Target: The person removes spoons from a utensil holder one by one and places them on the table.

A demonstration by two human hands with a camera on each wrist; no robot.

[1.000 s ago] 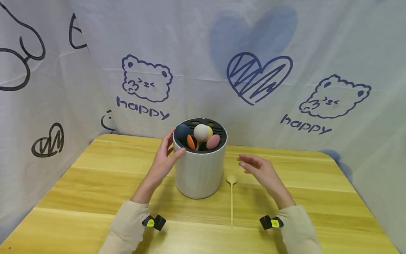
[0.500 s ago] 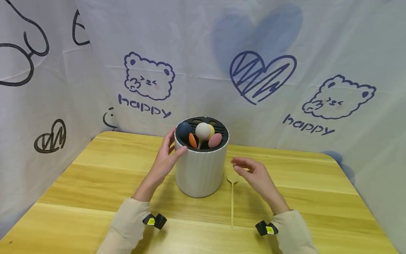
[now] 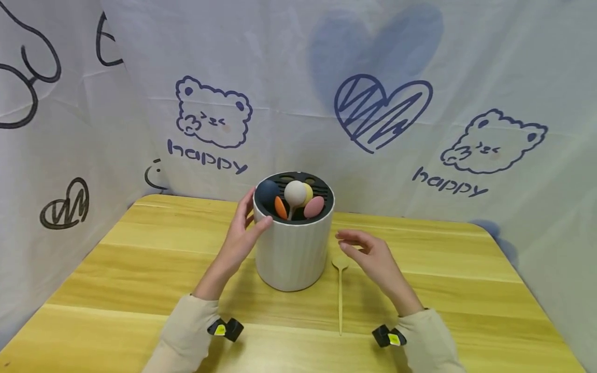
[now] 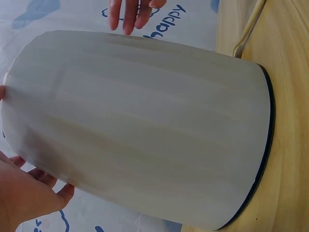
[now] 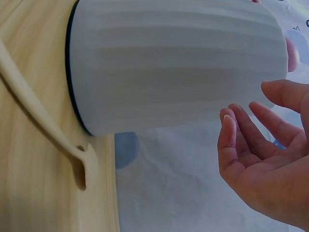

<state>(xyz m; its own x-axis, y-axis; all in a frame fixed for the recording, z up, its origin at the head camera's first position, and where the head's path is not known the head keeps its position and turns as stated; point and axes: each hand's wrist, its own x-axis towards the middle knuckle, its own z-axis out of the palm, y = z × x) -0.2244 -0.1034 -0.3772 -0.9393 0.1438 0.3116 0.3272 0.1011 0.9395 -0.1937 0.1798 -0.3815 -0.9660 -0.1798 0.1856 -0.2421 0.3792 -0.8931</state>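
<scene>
A white ribbed canister (image 3: pixel 294 259) with a black slotted top (image 3: pixel 322 182) stands upright on the table. Several colourful spoon-like heads stick up from it: dark blue (image 3: pixel 267 194), orange (image 3: pixel 280 207), pale grey (image 3: pixel 296 193), yellow (image 3: pixel 308 192) and pink (image 3: pixel 314 206). My left hand (image 3: pixel 241 233) holds the canister's left side near the rim, thumb in front and fingers round the side. To the right of the canister, my right hand (image 3: pixel 370 259) hovers with loosely curved fingers and nothing in them. Below it a yellow spoon (image 3: pixel 340 298) lies on the wood, bowl away from me.
The wooden table (image 3: pixel 140 280) has a rounded far right corner. Behind and to the left hangs a white cloth (image 3: pixel 289 77) printed with bears and hearts, close to the table's back edge. A small black camera (image 3: pixel 388 336) sits on each wrist.
My right hand has moved left, closer to the canister and over the bowl end of the yellow spoon. The left hand and the canister have stayed in place.
</scene>
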